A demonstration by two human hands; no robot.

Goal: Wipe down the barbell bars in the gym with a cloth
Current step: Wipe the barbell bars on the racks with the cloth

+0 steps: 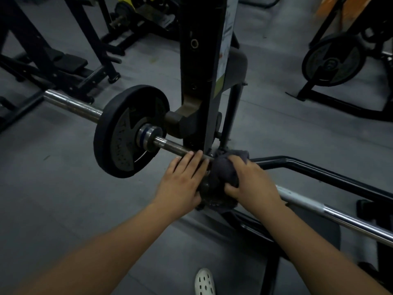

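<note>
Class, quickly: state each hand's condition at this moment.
Left hand: open, straight fingers resting on the barbell bar.
Right hand: closed, gripping the dark cloth.

Chrome steel barbell bar: one
Dark grey cloth: one
Black round weight plates: two
Bare hands: two, left hand, right hand
</note>
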